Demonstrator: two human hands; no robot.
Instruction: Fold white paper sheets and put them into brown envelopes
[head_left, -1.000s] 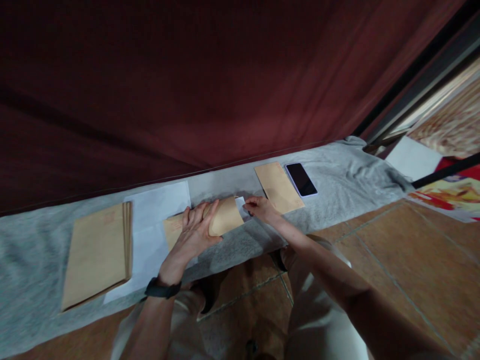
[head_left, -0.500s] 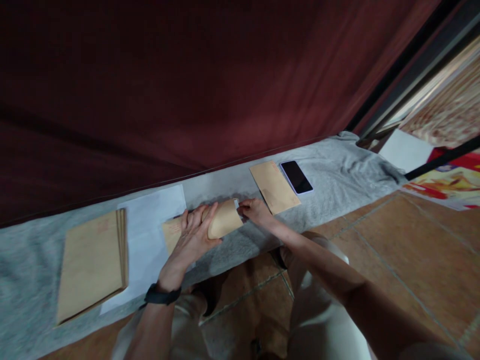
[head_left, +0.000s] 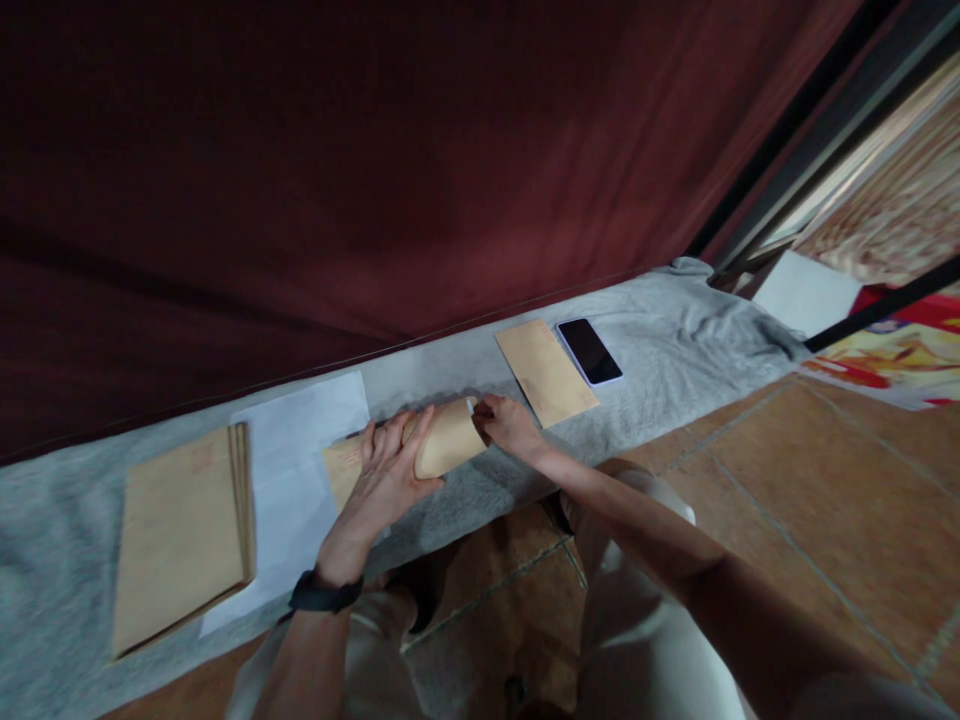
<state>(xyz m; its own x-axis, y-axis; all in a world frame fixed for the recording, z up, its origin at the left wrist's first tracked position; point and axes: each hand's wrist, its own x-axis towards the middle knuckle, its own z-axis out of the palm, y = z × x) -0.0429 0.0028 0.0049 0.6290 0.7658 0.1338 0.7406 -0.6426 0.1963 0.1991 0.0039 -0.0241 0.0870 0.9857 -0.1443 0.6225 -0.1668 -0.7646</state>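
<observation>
A brown paper envelope [head_left: 450, 440] lies bowed on the grey cloth in front of me, its mouth gaping to the right. My left hand [head_left: 390, 465] is wrapped over it, with the thumb along the near side and the fingers across the far side. At the mouth, my right hand [head_left: 510, 425] is closed, its fingertips partly hidden inside the opening. A small edge of white paper [head_left: 471, 406] shows there beside the fingertips. Another brown envelope [head_left: 546, 370] lies flat just beyond my right hand.
On the left lie a stack of brown envelopes [head_left: 180, 530] and white paper sheets [head_left: 296, 500]. A phone [head_left: 590, 351] rests at the right on the grey cloth [head_left: 690, 330]. A dark red curtain [head_left: 450, 180] rises behind; tiled floor [head_left: 810, 480] lies below.
The right fingertips have pushed slightly further into the envelope's mouth. My left hand keeps its hold; the whole view has shifted slightly.
</observation>
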